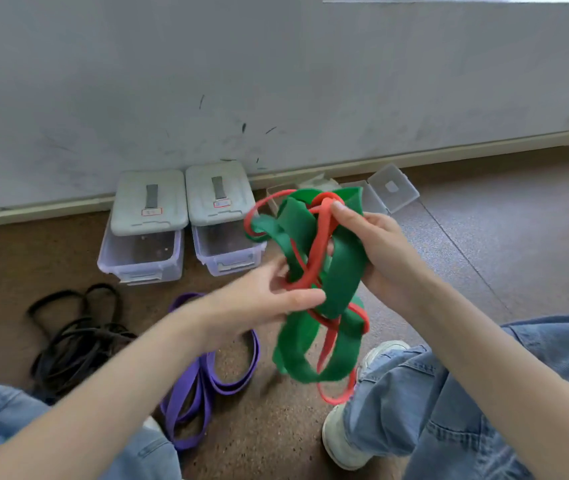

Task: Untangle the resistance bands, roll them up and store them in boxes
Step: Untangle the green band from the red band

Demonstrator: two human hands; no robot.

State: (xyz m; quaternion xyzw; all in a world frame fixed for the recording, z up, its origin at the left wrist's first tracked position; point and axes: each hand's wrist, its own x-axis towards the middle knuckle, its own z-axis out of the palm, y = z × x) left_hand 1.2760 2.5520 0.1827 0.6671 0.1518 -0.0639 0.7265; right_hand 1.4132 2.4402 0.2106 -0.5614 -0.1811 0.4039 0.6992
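From my remote seat, working left to right: a tangled heap of thin black rubber bands (75, 337) lies on the brown speckled floor (276, 427) near my left knee, and just beside it a wide flat purple rubber band (207, 375) is folded in loose loops. Behind them, against the foot of the grey wall (276, 81), stand two clear plastic boxes with grey lids (144, 233) set on top, side by side; a smaller clear hinged box (390, 188) sits open further right along the wall.

My left hand (269, 299) pinches the knot of a wide green rubber band (342, 271) and a thin red rubber band (321, 244), thumb pressed on the green. My right hand (373, 244) grips the top of the same bundle, fingertip on the red crossing. The bundle hangs in the air between my knees, its lower loops near my white shoe (345, 441).

The risk I judge: pulling the red strand hard would cinch it tighter round the green, or it could snap back at my fingers. The dangling loops could also catch the shoe.

Room is fair: open floor lies to the right, but the wall closes off the far side and the lidded boxes must be opened before storing anything.
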